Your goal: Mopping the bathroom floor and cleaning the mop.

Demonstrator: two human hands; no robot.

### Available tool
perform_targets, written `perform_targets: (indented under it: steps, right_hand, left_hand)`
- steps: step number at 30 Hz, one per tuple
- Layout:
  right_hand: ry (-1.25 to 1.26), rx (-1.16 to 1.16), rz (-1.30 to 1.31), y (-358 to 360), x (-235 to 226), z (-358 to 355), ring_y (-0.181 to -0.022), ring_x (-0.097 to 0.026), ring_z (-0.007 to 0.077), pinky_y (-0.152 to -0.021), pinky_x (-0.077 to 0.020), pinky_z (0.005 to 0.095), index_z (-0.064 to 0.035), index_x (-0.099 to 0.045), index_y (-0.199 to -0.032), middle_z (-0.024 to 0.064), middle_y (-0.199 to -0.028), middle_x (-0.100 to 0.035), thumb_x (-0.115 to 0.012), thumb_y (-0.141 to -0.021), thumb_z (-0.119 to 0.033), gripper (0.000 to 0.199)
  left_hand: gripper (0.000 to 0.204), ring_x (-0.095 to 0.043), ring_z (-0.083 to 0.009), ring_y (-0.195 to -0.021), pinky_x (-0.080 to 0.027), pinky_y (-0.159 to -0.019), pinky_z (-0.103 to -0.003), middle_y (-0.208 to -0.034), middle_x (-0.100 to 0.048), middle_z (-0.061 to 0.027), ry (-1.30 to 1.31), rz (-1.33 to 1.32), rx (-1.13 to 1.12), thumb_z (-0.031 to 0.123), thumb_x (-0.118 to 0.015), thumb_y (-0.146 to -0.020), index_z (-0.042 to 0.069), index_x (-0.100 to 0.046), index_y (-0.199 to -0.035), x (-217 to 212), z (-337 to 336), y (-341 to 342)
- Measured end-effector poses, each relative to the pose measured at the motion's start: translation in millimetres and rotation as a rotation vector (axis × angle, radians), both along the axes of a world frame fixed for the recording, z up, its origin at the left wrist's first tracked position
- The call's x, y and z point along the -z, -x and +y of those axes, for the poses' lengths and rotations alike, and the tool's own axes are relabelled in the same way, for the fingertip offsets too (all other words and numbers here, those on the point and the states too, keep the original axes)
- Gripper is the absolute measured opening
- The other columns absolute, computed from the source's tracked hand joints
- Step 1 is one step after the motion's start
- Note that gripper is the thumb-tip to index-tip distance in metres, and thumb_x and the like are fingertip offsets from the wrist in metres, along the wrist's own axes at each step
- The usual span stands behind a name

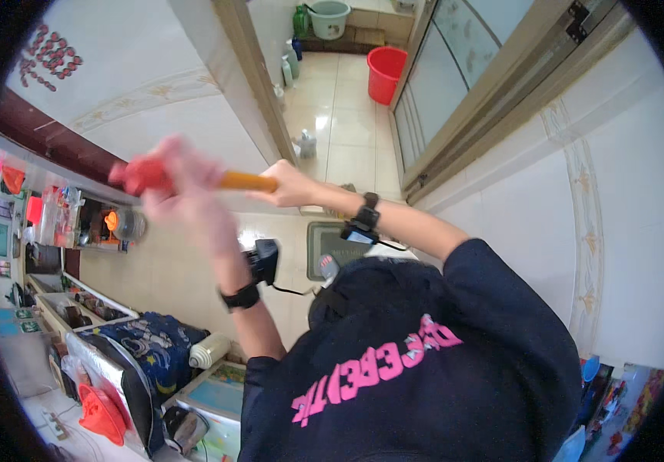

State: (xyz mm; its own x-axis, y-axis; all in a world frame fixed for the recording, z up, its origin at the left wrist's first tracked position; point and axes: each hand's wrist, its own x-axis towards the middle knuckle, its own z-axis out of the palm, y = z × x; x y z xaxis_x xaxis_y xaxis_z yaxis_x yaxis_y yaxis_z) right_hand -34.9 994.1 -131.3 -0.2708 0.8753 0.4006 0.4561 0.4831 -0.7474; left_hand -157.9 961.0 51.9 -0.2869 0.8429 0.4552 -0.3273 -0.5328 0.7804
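Note:
An orange-yellow stick (247, 182) with a bright red end piece (145, 175) is held sideways between my two hands. My left hand (184, 175) is closed around it near the red part and smeared by motion. Whether the red piece is a cloth or a solid head, I cannot tell. My right hand (289, 185) grips the stick's other end, fingers wrapped round it. A black strap with a small device sits on each wrist.
Ahead, a doorway with a frosted glass door (455, 61) opens onto a tiled room holding a red bucket (386, 75) and a pale basin (328, 21). A grey-green mat (322, 250) lies on the floor below my hands. Crowded shelves (101, 223) line the left.

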Motion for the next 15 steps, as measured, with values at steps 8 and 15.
perform_targets:
  steps: [8, 15]
  right_hand:
    - [0.356, -0.281, -0.174, -28.3, 117.9, -28.1, -0.068, -0.063, 0.0363, -0.064, -0.0497, 0.0456, -0.0053, -0.070, -0.084, 0.0193, -0.071, -0.065, -0.068, -0.077, -0.037, 0.032]
    - [0.550, -0.212, -0.099, -29.6, 158.5, -29.0, -0.078, -0.066, 0.0383, -0.072, -0.0532, 0.0460, -0.0052, -0.071, -0.088, 0.0214, -0.080, -0.067, -0.061, -0.074, -0.023, 0.024]
  left_hand:
    - [0.054, -0.018, -0.0088, -0.036, -0.020, -0.037, -0.026, -0.043, -0.022, 0.0033, 0.094, 0.064, -0.403, 0.031, -0.044, -0.100, 0.019, -0.024, -0.051, -11.6, -65.1, 33.0]
    - [0.049, -0.019, -0.0100, -0.036, -0.021, -0.040, -0.026, -0.042, -0.024, 0.0033, 0.188, 0.035, -0.467, 0.027, -0.047, -0.095, 0.020, -0.025, -0.052, 8.7, -21.5, 63.5]
